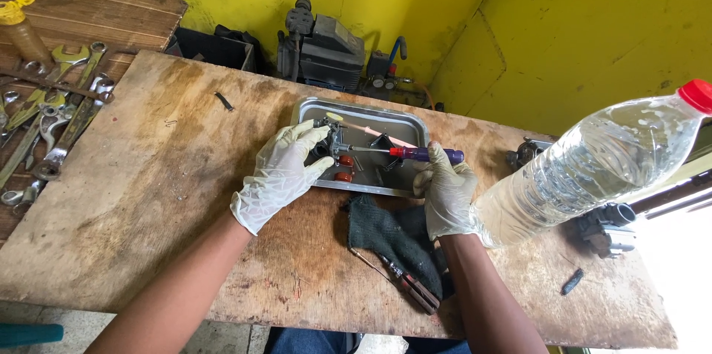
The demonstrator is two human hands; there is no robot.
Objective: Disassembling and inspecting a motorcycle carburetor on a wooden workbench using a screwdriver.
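Over a metal tray (pixel 415 125) on the wooden tabletop (pixel 185 198), the gloved left hand (pixel 280 174) has its fingers closed around a small metal part (pixel 331 139). The gloved right hand (pixel 447 192) grips a screwdriver (pixel 415 152) by its purple handle, tip at the part. A dark rag (pixel 389 235) lies just before the tray, a clear bottle (pixel 593 165) at right, wrenches (pixel 52 116) far left.
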